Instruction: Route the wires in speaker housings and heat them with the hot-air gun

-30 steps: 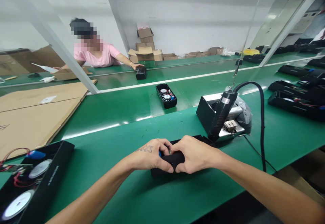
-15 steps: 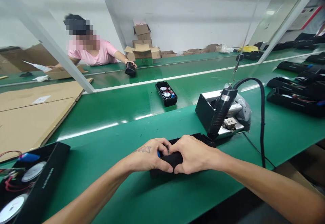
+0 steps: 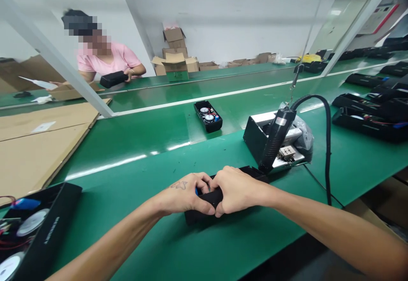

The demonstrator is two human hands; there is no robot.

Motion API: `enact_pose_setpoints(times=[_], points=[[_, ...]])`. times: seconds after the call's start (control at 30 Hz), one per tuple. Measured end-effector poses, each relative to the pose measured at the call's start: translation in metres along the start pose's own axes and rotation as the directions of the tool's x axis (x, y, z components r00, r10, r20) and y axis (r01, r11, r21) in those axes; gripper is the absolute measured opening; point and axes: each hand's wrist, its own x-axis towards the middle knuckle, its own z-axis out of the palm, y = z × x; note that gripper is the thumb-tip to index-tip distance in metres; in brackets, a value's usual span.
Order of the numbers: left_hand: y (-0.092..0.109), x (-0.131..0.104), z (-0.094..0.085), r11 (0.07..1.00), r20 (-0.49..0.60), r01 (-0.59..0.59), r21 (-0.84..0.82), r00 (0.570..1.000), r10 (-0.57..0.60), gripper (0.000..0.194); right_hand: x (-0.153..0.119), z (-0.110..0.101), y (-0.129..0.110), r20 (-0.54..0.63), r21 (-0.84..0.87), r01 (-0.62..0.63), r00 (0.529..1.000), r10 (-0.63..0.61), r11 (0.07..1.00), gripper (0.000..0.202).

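A long black speaker housing (image 3: 199,217) lies on the green bench in front of me, with both hands over its near side. My left hand (image 3: 188,194) grips its wall, thumb outside and fingers curled inside beside a small blue part. Close against it, my right hand (image 3: 237,191) pinches the same wall, thumb outside and fingertips over the edge. The fingertips and most of the inside of the housing are hidden. Just behind the housing's right end, a black electric screwdriver (image 3: 276,140) hangs from a cable.
A metal-and-black box (image 3: 255,138) stands behind the screwdriver. An open speaker housing (image 3: 59,225) lies at left, another (image 3: 208,117) on the conveyor, several at right. Flat cardboard (image 3: 63,128) covers the left. Across the line, a person in a pink shirt (image 3: 111,58) holds a black housing.
My hands keep their grip on the housing with hardly any shift. The person across has drawn a black housing leftward, closer to the body. The view has shifted slightly.
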Motion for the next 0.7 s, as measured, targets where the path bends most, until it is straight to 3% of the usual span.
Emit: enact_pose_setpoints(times=[0.27, 0.47, 0.6, 0.7], points=[[0.003, 0.003, 0.001, 1.000, 0.024, 0.014, -0.027, 1.000, -0.013, 0.036, 0.002, 0.001, -0.003, -0.020, -0.020, -0.021, 1.000, 0.021, 1.000, 0.034], [0.001, -0.005, 0.010, 0.997, -0.052, -0.030, 0.075, 0.998, 0.034, 0.034, -0.011, 0.008, -0.007, -0.048, -0.090, 0.041, 0.998, -0.046, 0.995, 0.027], [-0.008, -0.018, 0.037, 0.973, -0.117, -0.111, 0.202, 0.984, 0.137, 0.023, -0.030, 0.037, -0.007, -0.071, -0.210, 0.122, 0.988, -0.140, 0.970, 0.016], [-0.026, -0.026, 0.062, 0.911, -0.211, -0.182, 0.370, 0.939, 0.273, 0.023, -0.043, 0.070, 0.002, -0.172, -0.295, 0.214, 0.947, -0.272, 0.931, 0.016]])
